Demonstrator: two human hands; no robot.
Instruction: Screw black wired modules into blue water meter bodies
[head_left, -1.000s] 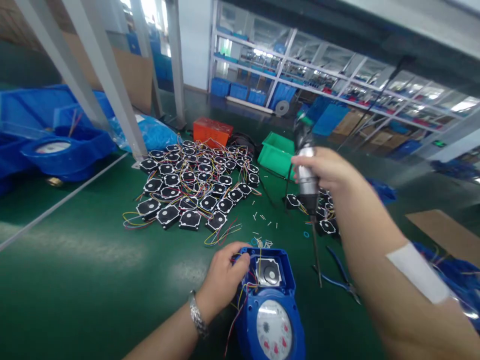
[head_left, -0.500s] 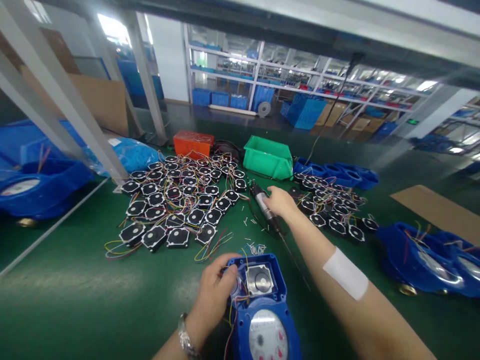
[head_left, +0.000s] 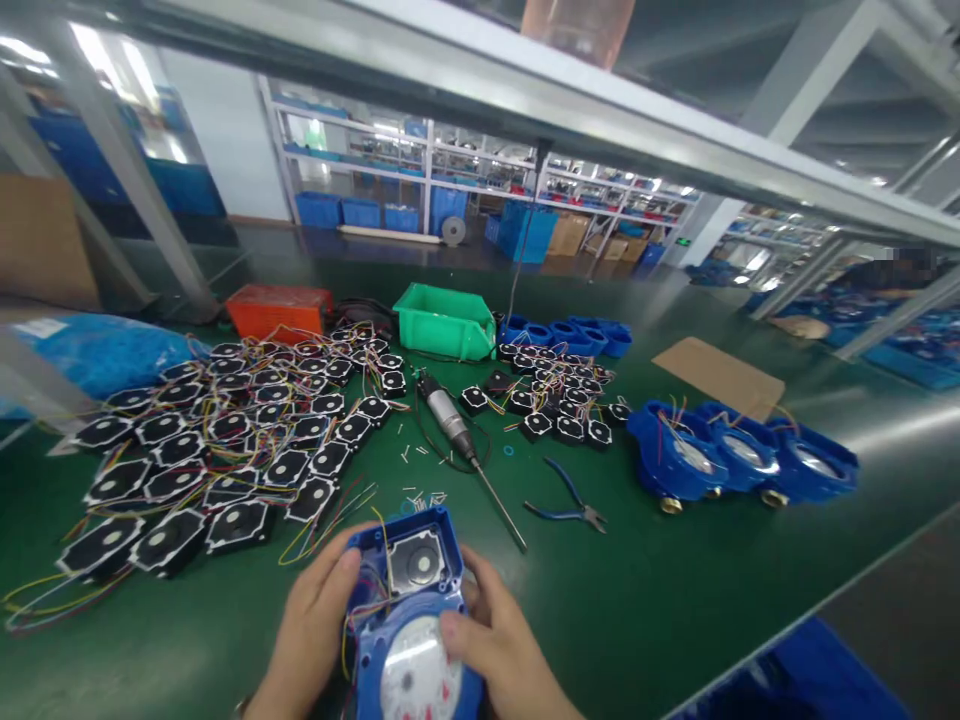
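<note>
Off the silver-and-black electric screwdriver, the right hand has joined the left hand, both gripping the white-dialled blue plastic meter over the green tabletop; level handling should spare its thin coloured wires.

A glossy green tabletop has a bright streak of light toward its right end. Above it, a pale beam slants down to the right; grey posts stand near the far left corner. Beyond the far edge lie a dark, shiny floor, a white wall section and a white-framed rack with blue bins at its foot. Farther right glows a small green sign; bright strips shine high beyond the left end.
</note>
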